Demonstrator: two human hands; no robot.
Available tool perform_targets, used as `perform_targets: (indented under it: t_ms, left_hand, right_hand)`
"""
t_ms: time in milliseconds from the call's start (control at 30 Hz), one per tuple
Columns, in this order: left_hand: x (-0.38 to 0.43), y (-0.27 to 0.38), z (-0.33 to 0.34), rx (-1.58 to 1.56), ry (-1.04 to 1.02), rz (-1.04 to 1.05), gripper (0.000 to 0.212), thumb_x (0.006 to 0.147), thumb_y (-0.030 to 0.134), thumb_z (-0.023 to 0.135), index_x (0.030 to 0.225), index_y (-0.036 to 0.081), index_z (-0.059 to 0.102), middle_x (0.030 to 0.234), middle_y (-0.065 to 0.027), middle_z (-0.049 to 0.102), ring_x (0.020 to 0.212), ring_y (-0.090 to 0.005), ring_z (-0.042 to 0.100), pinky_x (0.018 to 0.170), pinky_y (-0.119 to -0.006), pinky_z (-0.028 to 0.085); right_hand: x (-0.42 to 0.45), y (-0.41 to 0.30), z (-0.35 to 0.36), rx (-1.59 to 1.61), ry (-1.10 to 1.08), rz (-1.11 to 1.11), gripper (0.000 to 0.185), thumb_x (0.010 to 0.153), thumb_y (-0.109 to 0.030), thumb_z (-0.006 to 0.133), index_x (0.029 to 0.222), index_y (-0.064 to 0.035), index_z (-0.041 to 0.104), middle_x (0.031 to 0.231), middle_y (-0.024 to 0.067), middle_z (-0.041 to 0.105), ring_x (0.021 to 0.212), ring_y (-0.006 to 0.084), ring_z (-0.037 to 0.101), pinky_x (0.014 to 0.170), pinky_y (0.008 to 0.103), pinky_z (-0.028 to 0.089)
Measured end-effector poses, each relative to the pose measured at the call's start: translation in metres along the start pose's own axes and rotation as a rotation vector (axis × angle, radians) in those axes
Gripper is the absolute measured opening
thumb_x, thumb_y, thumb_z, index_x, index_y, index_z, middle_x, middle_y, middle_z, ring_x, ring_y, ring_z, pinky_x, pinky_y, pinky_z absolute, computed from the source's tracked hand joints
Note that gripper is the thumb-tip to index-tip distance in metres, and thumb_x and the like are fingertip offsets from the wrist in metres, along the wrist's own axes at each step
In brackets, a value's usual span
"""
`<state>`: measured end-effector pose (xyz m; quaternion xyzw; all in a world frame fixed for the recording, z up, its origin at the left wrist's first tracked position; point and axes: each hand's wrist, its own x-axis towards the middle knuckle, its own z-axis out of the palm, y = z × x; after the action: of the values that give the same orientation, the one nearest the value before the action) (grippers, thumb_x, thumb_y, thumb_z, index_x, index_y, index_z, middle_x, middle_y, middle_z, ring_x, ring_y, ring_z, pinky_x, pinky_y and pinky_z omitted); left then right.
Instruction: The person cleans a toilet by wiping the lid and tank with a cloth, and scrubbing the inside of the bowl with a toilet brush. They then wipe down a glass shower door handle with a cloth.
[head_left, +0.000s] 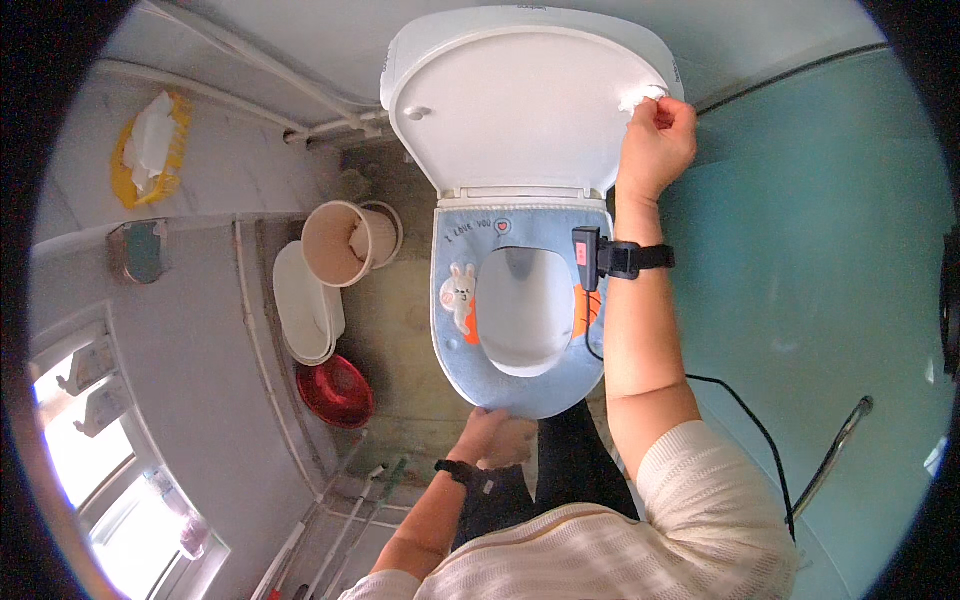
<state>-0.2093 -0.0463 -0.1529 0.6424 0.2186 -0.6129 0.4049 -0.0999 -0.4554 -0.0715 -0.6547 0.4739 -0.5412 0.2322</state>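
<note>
My right hand (661, 139) pinches a crumpled white tissue (639, 97) against the upper right inner face of the raised white toilet lid (517, 105). Below the lid lies the toilet seat with a blue padded cover (457, 375), printed with a rabbit and a carrot. My left hand (495, 439) is at the front edge of the seat, its fingertips hidden at the rim, so its grip does not show. A black device with a cable is strapped to my right wrist; a black band circles my left wrist.
Left of the toilet stand a waste bin (367, 240), a white oval tub (300, 307) and a red basin (335, 391). Tissues in a yellow holder (180, 142) hang on the left wall. Long poles (349, 517) lean at lower left. A metal bar (832, 457) is at right.
</note>
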Motion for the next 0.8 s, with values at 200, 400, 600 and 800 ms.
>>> perform_targets:
  t_ms: [200,400,600,800]
  left_hand:
    - [0.010,-0.015,-0.014,0.040,-0.057,0.015,0.045,0.073,0.016,0.056,0.108,-0.011,0.049,0.098,-0.0172,0.059,0.085,-0.0249,0.058,0.074,-0.034,0.048]
    - [-0.028,0.028,0.000,-0.077,-0.150,0.044,0.047,0.073,0.020,0.058,0.107,-0.012,0.051,0.102,-0.0178,0.059,0.091,-0.0243,0.057,0.081,-0.032,0.045]
    - [-0.019,0.021,-0.014,0.120,-0.148,0.050,0.046,0.073,0.020,0.058,0.106,-0.012,0.052,0.102,-0.0184,0.059,0.092,-0.0243,0.057,0.082,-0.033,0.044]
    - [-0.006,0.006,-0.014,0.118,-0.136,0.099,0.046,0.072,0.018,0.059,0.108,-0.010,0.052,0.104,-0.0187,0.059,0.094,-0.0254,0.057,0.083,-0.033,0.044]
  right_hand:
    - [-0.013,-0.032,0.026,0.100,-0.008,-0.170,0.008,0.073,-0.004,0.058,0.076,-0.0037,0.051,0.069,0.0068,0.053,0.061,0.0202,0.054,0.057,0.0295,0.044]
    - [-0.012,-0.063,0.037,0.183,0.004,-0.181,0.008,0.074,-0.004,0.061,0.076,-0.0041,0.053,0.068,0.0024,0.054,0.056,0.0146,0.051,0.055,0.0257,0.043]
    - [-0.035,-0.090,0.065,0.184,0.056,-0.269,0.008,0.073,-0.004,0.060,0.077,-0.0056,0.053,0.068,0.0050,0.053,0.060,0.0187,0.052,0.057,0.0298,0.044]
    - [-0.106,-0.111,0.102,0.043,-0.310,-0.478,0.009,0.072,-0.007,0.056,0.080,-0.0088,0.052,0.075,0.0082,0.052,0.066,0.0285,0.055,0.053,0.0384,0.046]
